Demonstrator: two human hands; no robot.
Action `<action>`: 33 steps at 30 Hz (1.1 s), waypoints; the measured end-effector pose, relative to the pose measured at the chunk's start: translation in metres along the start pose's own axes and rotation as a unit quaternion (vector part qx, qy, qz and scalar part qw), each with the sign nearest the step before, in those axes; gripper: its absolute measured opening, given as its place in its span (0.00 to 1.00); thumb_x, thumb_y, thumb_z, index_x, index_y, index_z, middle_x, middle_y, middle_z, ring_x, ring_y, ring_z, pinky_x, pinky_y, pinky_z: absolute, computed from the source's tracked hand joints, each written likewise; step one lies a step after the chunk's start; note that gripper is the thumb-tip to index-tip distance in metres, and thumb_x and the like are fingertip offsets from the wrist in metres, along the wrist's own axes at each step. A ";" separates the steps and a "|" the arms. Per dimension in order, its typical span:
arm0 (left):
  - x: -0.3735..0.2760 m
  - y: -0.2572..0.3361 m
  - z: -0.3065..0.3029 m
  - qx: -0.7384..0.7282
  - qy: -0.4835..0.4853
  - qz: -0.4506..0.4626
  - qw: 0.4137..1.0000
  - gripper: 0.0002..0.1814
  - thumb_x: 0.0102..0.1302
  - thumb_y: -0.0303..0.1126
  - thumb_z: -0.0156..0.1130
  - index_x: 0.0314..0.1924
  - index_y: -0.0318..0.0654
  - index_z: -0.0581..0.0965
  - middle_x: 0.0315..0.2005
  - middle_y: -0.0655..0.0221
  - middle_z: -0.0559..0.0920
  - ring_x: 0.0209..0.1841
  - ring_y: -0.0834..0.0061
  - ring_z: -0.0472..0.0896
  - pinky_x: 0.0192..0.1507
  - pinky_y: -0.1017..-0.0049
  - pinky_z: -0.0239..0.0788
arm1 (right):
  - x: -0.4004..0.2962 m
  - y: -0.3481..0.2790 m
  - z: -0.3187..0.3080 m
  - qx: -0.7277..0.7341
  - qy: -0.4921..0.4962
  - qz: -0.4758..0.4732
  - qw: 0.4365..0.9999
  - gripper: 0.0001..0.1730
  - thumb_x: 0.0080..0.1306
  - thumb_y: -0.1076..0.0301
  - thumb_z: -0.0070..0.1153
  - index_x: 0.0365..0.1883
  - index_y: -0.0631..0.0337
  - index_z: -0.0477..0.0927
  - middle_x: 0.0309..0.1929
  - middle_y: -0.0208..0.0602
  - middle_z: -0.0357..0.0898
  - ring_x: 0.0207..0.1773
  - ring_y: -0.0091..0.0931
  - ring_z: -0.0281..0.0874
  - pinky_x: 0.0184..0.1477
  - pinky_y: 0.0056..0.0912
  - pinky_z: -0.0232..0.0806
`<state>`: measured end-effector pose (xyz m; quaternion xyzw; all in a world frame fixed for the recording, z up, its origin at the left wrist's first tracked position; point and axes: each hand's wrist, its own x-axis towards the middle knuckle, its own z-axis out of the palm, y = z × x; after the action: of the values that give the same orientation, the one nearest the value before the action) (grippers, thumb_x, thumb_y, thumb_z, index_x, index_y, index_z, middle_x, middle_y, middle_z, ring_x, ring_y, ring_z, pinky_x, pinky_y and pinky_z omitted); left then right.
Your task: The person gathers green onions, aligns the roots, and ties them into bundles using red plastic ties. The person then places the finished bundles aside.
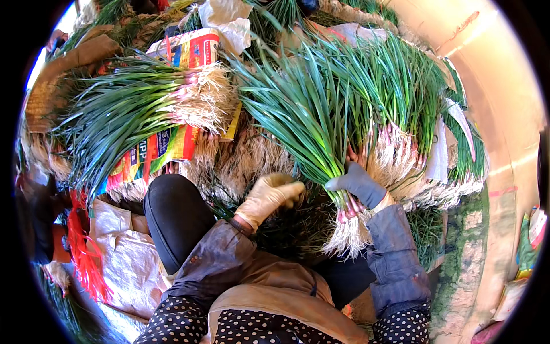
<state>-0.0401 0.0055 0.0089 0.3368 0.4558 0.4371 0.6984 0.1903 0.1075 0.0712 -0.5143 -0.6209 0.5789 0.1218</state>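
Observation:
My right hand (359, 182), in a grey glove, grips a bunch of green garlic shoots (305, 124) just above the pinkish bulbs, with the pale roots hanging down. To its left, my left hand (275, 195), in a cream glove, is slightly blurred, its fingers partly bent; whether anything thin lies between them is unclear. A laid bundle with roots (204, 96) pointing right rests at the upper left on a colourful printed woven sack (161, 148). Another upright pile of shoots (395, 99) stands close behind my right hand.
Red plastic strips (86, 253) hang at the lower left beside a white woven sack (131, 266). My bent knee (176, 219) is left of my left hand. A pale curved wall (498, 129) bounds the right side. More roots and shoots lie beneath and behind the bundles.

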 end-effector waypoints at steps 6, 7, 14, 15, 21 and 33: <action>0.005 0.004 0.026 -0.033 -0.009 0.115 0.993 0.27 0.65 0.40 0.69 0.60 0.35 0.76 0.38 0.74 0.85 0.34 0.86 0.80 0.38 0.83 0.70 | -0.018 -0.017 -0.006 -0.057 0.007 0.024 0.998 0.41 0.46 0.66 0.72 0.58 0.73 0.73 0.50 0.44 0.82 0.50 0.32 0.79 0.55 0.31 0.69; 0.002 0.010 0.027 -0.012 -0.031 0.084 0.996 0.27 0.65 0.40 0.69 0.60 0.35 0.75 0.38 0.74 0.85 0.33 0.86 0.79 0.36 0.83 0.70 | -0.021 -0.018 -0.009 -0.048 0.000 0.012 0.999 0.41 0.46 0.65 0.72 0.58 0.73 0.74 0.49 0.43 0.82 0.50 0.32 0.79 0.55 0.31 0.69; -0.007 0.013 0.045 0.119 -0.069 -0.043 0.990 0.34 0.67 0.46 0.65 0.66 0.31 0.70 0.37 0.72 0.85 0.27 0.83 0.80 0.29 0.83 0.68 | -0.030 -0.002 -0.032 -0.035 0.013 -0.011 0.999 0.37 0.46 0.63 0.71 0.55 0.69 0.77 0.36 0.41 0.83 0.35 0.29 0.79 0.39 0.31 0.72; -0.012 0.005 0.049 0.087 -0.075 -0.043 0.992 0.29 0.69 0.46 0.62 0.62 0.32 0.73 0.35 0.71 0.85 0.28 0.83 0.81 0.30 0.84 0.69 | -0.029 -0.001 -0.030 -0.037 0.009 0.000 0.999 0.37 0.46 0.64 0.71 0.55 0.70 0.76 0.40 0.41 0.83 0.39 0.30 0.79 0.45 0.31 0.71; -0.033 -0.024 0.066 0.135 -0.227 -0.065 0.962 0.13 0.72 0.39 0.58 0.38 0.37 0.82 0.25 0.69 0.83 0.26 0.79 0.80 0.30 0.79 0.73 | -0.035 -0.012 -0.021 -0.056 -0.007 0.045 0.997 0.36 0.47 0.67 0.71 0.55 0.73 0.77 0.47 0.44 0.82 0.48 0.33 0.79 0.57 0.32 0.68; -0.046 0.032 0.026 0.234 -0.096 -0.086 0.964 0.51 0.60 0.54 0.71 0.70 0.25 0.60 0.32 0.58 0.85 0.29 0.70 0.84 0.31 0.74 0.77 | -0.039 -0.017 -0.023 -0.035 -0.027 -0.006 0.999 0.32 0.46 0.65 0.71 0.50 0.69 0.79 0.41 0.42 0.83 0.39 0.31 0.80 0.45 0.32 0.72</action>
<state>-0.0347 -0.0259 0.0616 0.4911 0.5030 0.2224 0.6756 0.2165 0.0945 0.1098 -0.4989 -0.6470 0.5696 0.0897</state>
